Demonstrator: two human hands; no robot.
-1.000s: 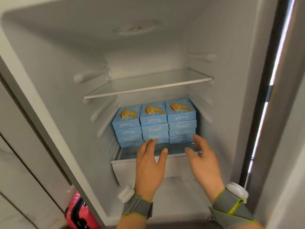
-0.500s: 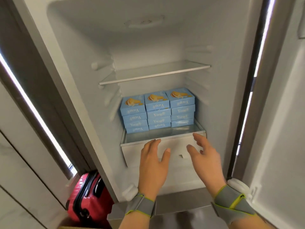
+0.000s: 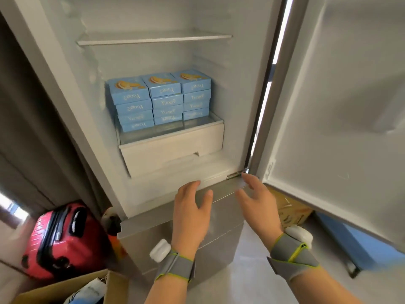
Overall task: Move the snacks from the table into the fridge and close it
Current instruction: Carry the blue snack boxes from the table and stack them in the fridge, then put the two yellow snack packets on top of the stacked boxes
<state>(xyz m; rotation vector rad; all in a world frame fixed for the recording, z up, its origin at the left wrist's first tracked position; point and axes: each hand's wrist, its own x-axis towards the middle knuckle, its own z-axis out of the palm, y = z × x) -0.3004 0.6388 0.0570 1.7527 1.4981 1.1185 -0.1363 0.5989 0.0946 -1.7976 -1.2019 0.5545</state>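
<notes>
Several light blue snack boxes [image 3: 161, 98] stand in three neat stacks on the glass shelf [image 3: 197, 125] above the white drawer [image 3: 173, 148] inside the open fridge [image 3: 238, 84]. The fridge door [image 3: 341, 106] swings wide to the right. My left hand [image 3: 191, 212] and my right hand [image 3: 257, 201] hover empty below the compartment, in front of the fridge's grey lower section, fingers relaxed and spread. Both are well clear of the boxes.
A red suitcase [image 3: 59, 240] stands on the floor at the left. An open cardboard box [image 3: 65, 288] sits at the bottom left. Another cardboard box [image 3: 289, 207] and a blue object [image 3: 350, 240] lie under the open door. An upper glass shelf [image 3: 153, 38] is bare.
Both hands have drawn back out of the fridge and down, away from the stacked boxes. The view has pulled back and tilted down, showing more of the door and floor.
</notes>
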